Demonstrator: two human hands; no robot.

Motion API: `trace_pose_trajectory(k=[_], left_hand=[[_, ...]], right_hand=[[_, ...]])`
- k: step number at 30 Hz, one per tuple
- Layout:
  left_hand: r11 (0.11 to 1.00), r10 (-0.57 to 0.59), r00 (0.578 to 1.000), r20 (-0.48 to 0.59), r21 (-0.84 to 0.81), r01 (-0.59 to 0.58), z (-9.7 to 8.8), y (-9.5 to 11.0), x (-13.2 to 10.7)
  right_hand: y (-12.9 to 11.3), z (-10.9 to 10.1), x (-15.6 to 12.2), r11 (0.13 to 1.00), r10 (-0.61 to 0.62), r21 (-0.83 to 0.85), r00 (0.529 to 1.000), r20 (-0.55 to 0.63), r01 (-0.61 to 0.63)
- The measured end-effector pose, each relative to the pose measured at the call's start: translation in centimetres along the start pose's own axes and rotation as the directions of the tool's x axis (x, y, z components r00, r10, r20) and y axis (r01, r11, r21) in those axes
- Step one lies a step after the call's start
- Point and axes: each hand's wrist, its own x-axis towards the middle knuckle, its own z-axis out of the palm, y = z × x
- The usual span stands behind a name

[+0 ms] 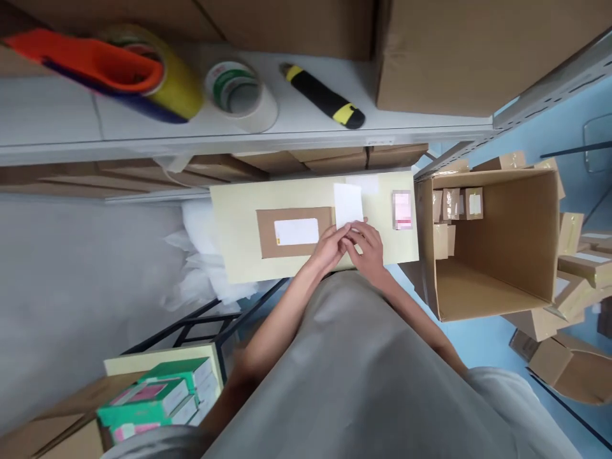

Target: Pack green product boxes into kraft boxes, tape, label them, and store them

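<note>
Both my hands meet at the near edge of a pale yellow table top. My left hand and my right hand pinch the lower edge of a white paper label between their fingertips. Just left of it lies a small brown cardboard parcel with a white label stuck on top; my left hand touches its right end. A pink and white item lies on the table to the right of my hands.
A large open carton with small boxes inside stands to the right, more parcels piled beyond it. On the white shelf above lie an orange tape dispenser, a tape roll and a black-yellow cutter. Green boxes sit lower left.
</note>
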Motion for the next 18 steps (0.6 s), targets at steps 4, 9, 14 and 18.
trace_pose_trajectory(k=[4, 9, 14, 18], left_hand=[[0.997, 0.061, 0.991, -0.119, 0.063, -0.053, -5.1, 1.4, -3.7], [0.963, 0.108, 0.992, -0.07, 0.256, -0.087, -10.0, 2.8, -6.9], [0.916, 0.161, 0.987, -0.013, 0.375, -0.144, -13.2, 3.2, -8.7], [0.911, 0.254, 0.967, -0.028, 0.342, -0.23, -14.7, 4.2, -10.6]], right_hand=[[-4.1, 0.7, -0.9, 0.98, 0.104, 0.163, 0.991, 0.085, -0.117], [-7.7, -0.1, 0.3, 0.864, 0.19, 0.373, 0.906, 0.379, -0.338], [-11.5, 0.5, 0.9, 0.845, 0.124, 0.373, 0.82, 0.559, -0.383], [-14.2, 1.6, 1.3, 0.866, 0.121, 0.351, 0.829, 0.545, -0.357]])
